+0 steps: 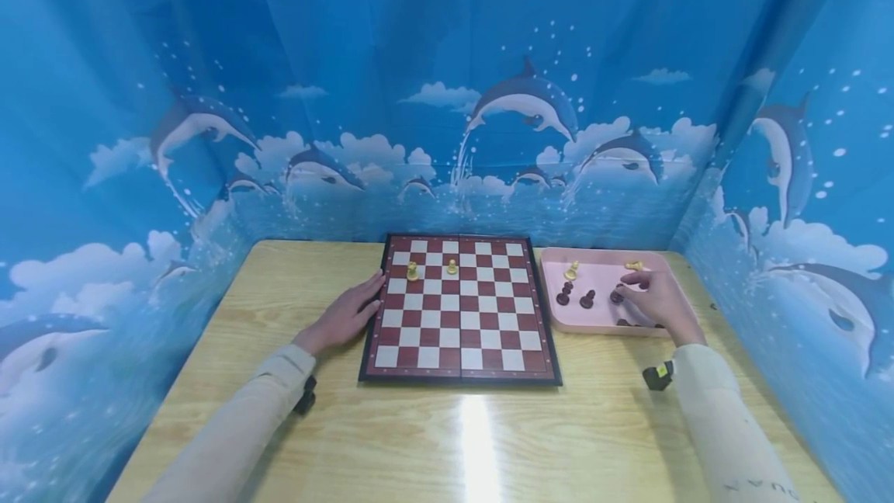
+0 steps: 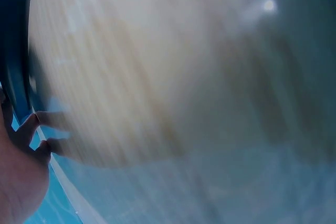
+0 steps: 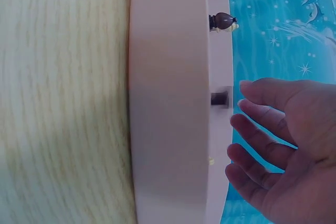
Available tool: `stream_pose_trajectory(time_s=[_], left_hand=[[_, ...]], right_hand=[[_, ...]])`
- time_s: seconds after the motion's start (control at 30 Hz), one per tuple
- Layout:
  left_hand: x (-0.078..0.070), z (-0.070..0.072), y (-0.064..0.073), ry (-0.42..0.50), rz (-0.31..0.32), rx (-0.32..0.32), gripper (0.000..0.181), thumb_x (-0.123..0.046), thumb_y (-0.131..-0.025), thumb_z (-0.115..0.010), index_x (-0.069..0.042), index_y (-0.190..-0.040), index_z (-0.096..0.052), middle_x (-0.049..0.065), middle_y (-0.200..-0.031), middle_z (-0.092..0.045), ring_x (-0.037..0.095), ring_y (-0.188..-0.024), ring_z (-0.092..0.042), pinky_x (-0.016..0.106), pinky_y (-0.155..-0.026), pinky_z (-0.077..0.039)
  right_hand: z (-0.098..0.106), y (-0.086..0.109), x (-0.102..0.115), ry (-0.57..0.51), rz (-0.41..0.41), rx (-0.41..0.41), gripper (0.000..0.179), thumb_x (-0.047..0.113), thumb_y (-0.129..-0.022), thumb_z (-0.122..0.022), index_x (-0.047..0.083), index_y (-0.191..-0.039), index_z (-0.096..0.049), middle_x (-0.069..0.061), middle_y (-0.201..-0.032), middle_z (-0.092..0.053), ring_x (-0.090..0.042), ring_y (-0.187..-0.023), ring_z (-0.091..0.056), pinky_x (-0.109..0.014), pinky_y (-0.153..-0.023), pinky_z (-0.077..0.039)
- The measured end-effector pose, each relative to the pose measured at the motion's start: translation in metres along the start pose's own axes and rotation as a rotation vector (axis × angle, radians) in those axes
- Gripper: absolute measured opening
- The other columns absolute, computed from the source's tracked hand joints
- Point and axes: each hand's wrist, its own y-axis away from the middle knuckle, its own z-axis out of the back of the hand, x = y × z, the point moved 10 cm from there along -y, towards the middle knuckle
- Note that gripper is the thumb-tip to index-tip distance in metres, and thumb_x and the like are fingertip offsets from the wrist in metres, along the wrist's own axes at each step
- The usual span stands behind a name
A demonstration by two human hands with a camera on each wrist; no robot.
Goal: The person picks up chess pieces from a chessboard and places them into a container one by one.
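A red-and-white chessboard [image 1: 460, 309] lies flat on the table. My left hand [image 1: 344, 318] rests at its left edge, fingers extended against the frame. Two gold chess pieces stand on the board: a taller one [image 1: 413, 272] and a smaller one [image 1: 452, 267]. Over the pink tray [image 1: 548, 274] to the right is my right hand [image 1: 656, 300], its thumb and fingertips beside a dark chess piece [image 1: 618, 295]. In the right wrist view the fingers [image 3: 262, 135] are loosely spread, and the blurred dark piece [image 3: 219, 99] appears just apart from them.
Inside the tray are more pieces: an upright gold one [image 1: 572, 270], a gold one lying down [image 1: 633, 265], and dark ones [image 1: 587, 300], some partly hidden by the near wall. A blue dolphin-printed curtain [image 1: 391, 99] surrounds the wooden table [image 1: 391, 433].
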Motion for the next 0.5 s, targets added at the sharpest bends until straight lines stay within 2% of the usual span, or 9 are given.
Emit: stream_pose_trajectory(time_s=[0.1,0.27,0.5], left_hand=[[0.002,-0.001,0.000,0.004,0.012,0.008,0.057,-0.026,-0.111,-0.039,-0.005,-0.161,-0.024,0.016,-0.168,-0.020,0.042,-0.151,-0.027,0.060,-0.123,-0.023],[0.003,-0.001,-0.001,0.006,0.022,0.011,0.057,-0.026,-0.111,-0.039,-0.006,-0.161,-0.023,0.015,-0.169,-0.020,0.042,-0.151,-0.027,0.060,-0.123,-0.023],[0.004,-0.002,-0.001,0.003,0.019,0.013,0.057,-0.026,-0.111,-0.039,-0.006,-0.161,-0.023,0.014,-0.169,-0.019,0.041,-0.152,-0.027,0.060,-0.123,-0.023]], right_hand=[[0.002,0.000,0.003,0.005,0.016,-0.019,0.038,0.015,-0.097,-0.066,-0.010,-0.125,-0.065,-0.033,-0.130,-0.060,-0.049,-0.115,-0.055,-0.060,-0.097,-0.048],[0.012,0.002,0.026,0.004,0.127,-0.079,0.033,0.012,-0.095,-0.070,-0.010,-0.119,-0.068,-0.032,-0.128,-0.061,-0.050,-0.113,-0.058,-0.063,-0.097,-0.049],[0.015,0.006,0.048,0.092,0.194,-0.101,0.032,0.023,-0.095,-0.073,0.001,-0.118,-0.073,-0.022,-0.126,-0.069,-0.046,-0.114,-0.062,-0.063,-0.094,-0.052]])
